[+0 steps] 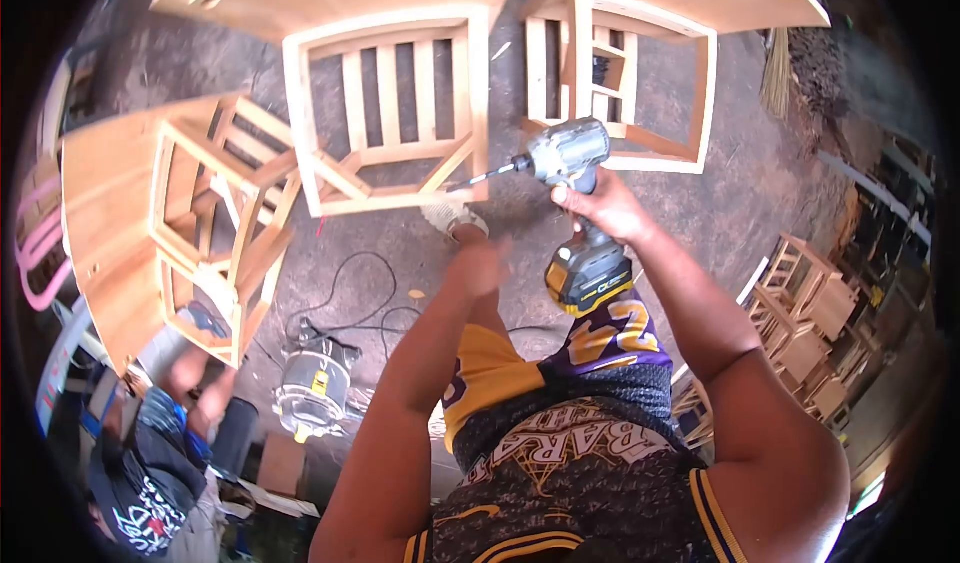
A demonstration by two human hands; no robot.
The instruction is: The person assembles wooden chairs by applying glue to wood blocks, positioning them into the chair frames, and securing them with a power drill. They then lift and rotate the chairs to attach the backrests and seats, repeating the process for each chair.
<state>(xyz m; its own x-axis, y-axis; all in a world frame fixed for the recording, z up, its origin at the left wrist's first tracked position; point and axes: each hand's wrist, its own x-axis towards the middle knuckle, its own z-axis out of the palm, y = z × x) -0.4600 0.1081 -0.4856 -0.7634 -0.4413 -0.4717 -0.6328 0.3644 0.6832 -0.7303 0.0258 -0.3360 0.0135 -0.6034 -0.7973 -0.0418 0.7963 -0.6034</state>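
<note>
Head view: the right hand (607,206) grips a cordless driver (570,153) in front of the body, its long bit (490,175) aimed near the middle wooden frame's lower rail (385,201); contact is unclear. The left hand (487,269) is blurred, its grip untellable. Keeping the bit square would likely help. Around: a looping cord (394,285), a metal machine (313,375), another person (155,478).

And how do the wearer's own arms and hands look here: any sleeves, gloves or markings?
Both the left arm and right arm are sleeveless, coming from a dark, speckled top with yellow-striped armholes. The right hand wears no glove, and no watch or band shows on its wrist. The left hand looks ungloved too, but blur hides finer detail.
</note>
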